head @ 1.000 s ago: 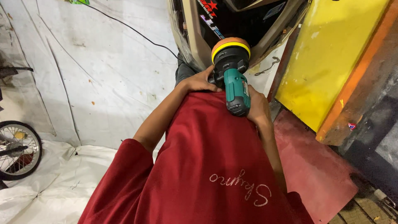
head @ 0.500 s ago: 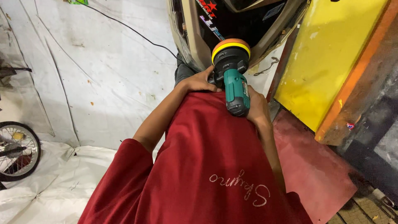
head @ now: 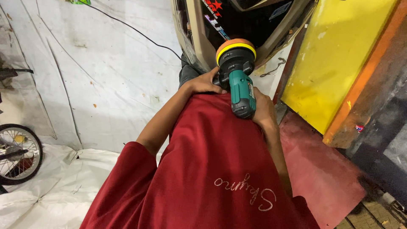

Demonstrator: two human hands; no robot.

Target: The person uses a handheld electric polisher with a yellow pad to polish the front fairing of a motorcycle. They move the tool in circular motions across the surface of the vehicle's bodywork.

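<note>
Nothing has shifted: polisher (head: 238, 72) stays against the beige panel (head: 199, 38). Left hand (head: 203, 83) wraps its head, right hand (head: 263, 111) its body. Rigid, hefty tool; pad soft.

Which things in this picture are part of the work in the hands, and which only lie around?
In the work:
- green polisher, orange-and-yellow pad on the beige panel
- left hand at its head
- right hand on its body

Only lying around:
- spoked wheel
- black cable
- yellow board
- white sheet
- red mat
</note>
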